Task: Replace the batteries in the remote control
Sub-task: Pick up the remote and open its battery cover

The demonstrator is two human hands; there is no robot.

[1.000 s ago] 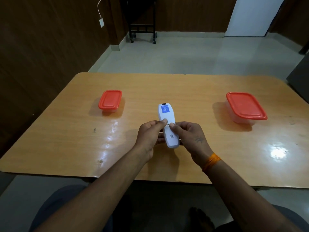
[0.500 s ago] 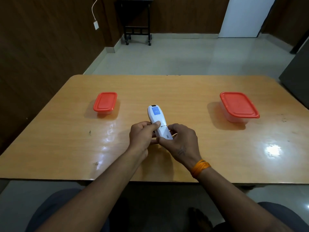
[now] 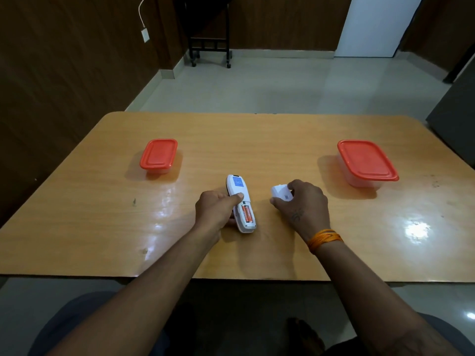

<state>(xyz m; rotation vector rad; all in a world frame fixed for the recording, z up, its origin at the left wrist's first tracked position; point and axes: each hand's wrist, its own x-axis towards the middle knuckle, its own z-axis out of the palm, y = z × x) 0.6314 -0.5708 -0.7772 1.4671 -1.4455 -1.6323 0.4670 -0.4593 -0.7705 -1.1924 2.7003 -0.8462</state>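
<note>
Since the earlier frames the battery cover (image 3: 280, 194) has come off the remote control (image 3: 240, 201) and travelled to the right with the right hand (image 3: 302, 204), which pinches it between thumb and fingertips low over the bench (image 3: 102, 214). The left hand (image 3: 214, 208) wraps the remote from its left side, thumb pressed across the back just above the open compartment, with the remote's near end at or just above the bench.

Two orange batteries (image 3: 246, 213) lie side by side in that compartment, not yet removed. With nothing covering them, tilting the remote could probably let them slide out and roll across the glossy surface. The cover, if set down near the bench edge, might get knocked off.

Beyond the hands, one small red-lidded container (image 3: 158, 156) sits far left of the left hand and one larger red-lidded container (image 3: 366, 163) far right of the right hand, both closed. Counted: one remote, one cover, two batteries, two containers.
</note>
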